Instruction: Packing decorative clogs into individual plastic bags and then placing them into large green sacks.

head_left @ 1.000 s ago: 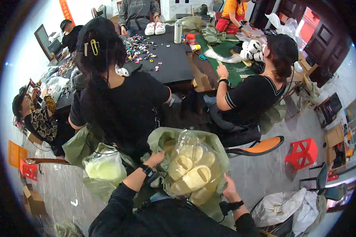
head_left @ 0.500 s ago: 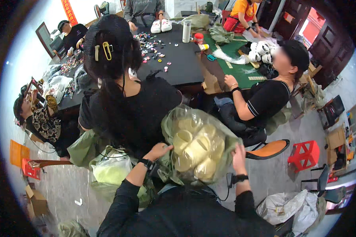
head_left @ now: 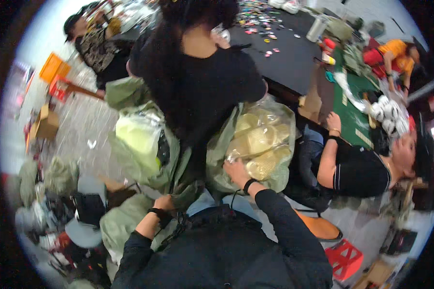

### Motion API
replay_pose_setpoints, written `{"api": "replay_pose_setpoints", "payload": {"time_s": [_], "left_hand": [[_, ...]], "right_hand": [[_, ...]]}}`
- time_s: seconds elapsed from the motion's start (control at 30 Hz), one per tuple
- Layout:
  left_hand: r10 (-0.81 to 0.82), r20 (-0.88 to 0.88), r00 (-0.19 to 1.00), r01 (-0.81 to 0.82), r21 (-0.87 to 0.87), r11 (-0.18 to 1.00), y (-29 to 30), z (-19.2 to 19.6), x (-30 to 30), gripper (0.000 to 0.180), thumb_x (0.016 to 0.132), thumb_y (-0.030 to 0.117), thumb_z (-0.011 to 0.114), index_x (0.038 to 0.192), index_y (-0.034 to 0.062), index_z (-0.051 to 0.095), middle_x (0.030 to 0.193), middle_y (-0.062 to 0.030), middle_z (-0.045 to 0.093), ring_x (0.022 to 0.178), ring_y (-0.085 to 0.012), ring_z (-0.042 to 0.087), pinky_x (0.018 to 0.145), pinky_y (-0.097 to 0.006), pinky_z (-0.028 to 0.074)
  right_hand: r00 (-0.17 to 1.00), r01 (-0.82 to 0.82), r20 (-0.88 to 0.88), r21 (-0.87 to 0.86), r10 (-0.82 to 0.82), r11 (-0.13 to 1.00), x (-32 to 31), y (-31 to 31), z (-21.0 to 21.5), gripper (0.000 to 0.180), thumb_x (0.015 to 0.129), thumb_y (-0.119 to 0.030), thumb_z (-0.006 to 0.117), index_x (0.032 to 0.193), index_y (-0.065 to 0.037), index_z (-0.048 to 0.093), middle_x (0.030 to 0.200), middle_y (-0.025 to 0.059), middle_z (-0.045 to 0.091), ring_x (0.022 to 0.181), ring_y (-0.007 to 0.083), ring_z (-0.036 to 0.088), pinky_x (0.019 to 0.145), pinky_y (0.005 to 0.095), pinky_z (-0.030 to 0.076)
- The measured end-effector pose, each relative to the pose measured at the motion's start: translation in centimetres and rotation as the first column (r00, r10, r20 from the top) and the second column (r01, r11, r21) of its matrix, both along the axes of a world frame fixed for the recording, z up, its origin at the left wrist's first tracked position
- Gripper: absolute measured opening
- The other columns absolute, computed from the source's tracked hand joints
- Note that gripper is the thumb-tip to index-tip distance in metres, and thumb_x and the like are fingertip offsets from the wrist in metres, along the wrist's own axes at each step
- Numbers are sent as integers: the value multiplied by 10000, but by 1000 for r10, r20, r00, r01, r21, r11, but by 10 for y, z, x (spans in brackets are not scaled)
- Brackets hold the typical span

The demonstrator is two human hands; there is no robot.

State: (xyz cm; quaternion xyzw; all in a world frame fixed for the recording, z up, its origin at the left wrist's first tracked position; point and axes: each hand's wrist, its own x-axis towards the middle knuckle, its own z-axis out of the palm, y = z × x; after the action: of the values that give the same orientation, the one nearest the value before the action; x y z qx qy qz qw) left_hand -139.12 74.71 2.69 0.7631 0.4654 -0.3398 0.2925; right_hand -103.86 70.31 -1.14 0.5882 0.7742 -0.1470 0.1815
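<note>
My right hand (head_left: 238,174) rests with its fingers spread on the near side of a clear plastic bag of pale yellow clogs (head_left: 260,137), some with ribbed soles showing. The bag sits inside an olive-green woven sack (head_left: 218,166) in front of me. Lower and to the left, my left hand (head_left: 164,204) is closed at the gathered cloth of a green sack (head_left: 187,195); its fingertips are partly hidden. Just beyond it stands another green sack (head_left: 130,166) with a lime-yellow bundle (head_left: 137,137) in clear plastic.
A person in black (head_left: 197,82) sits directly ahead, between the sacks and a dark table (head_left: 294,53) strewn with small coloured pieces. To the right another person (head_left: 357,168) sits beside a green mat (head_left: 345,103). A red stool (head_left: 345,260) and orange seat (head_left: 318,225) stand lower right.
My view has swung left and down. Both hands have left the sides of the clog bag; the right lies on its near side, the left has moved down to the sack cloth. The clogs lie differently.
</note>
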Motion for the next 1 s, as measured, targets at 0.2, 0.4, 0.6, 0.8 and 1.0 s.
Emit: {"api": "replay_pose_setpoints", "payload": {"time_s": [0.2,0.4,0.6,0.8,1.0], "left_hand": [[605,122,787,-602,-66,796,-45,45,-11,383,650,256,596,971,48,565,914,-202,597,859,-319,581,734,-414,452],[585,407,701,-460,-369,808,-88,-16,55,545,647,190,607,1123,-31,457,931,-173,592,860,-237,567,740,-342,434],[269,362,892,-159,-306,939,-93,0,104,502,680,272,580,1072,-20,465,944,-237,572,898,-359,550,741,-419,429],[174,227,958,-104,-292,951,-111,-9,86,457,712,293,543,1049,-8,472,971,-223,569,925,-372,536,753,-432,427],[206,256,944,-142,-248,958,-118,-8,69,504,695,318,566,1081,11,464,973,-216,571,921,-373,536,754,-428,427]], "right_hand": [[820,571,-214,269,-530,775,76,22,-14,251,782,-205,521,1002,-88,555,852,133,617,883,266,574,764,422,418],[906,420,-137,198,-399,886,124,5,-9,161,796,-96,430,819,-40,580,697,158,602,672,320,601,555,395,487],[867,498,-158,274,-472,823,102,-10,-18,226,778,-112,426,947,-11,537,804,180,604,741,344,591,638,438,470],[887,453,-70,313,-456,834,90,-17,-2,425,750,-188,515,1144,-55,426,1086,149,493,898,310,538,690,400,467],[862,482,93,152,-498,863,52,-19,38,586,758,-247,549,1283,-117,326,1285,136,363,1071,329,455,829,448,419]]}}
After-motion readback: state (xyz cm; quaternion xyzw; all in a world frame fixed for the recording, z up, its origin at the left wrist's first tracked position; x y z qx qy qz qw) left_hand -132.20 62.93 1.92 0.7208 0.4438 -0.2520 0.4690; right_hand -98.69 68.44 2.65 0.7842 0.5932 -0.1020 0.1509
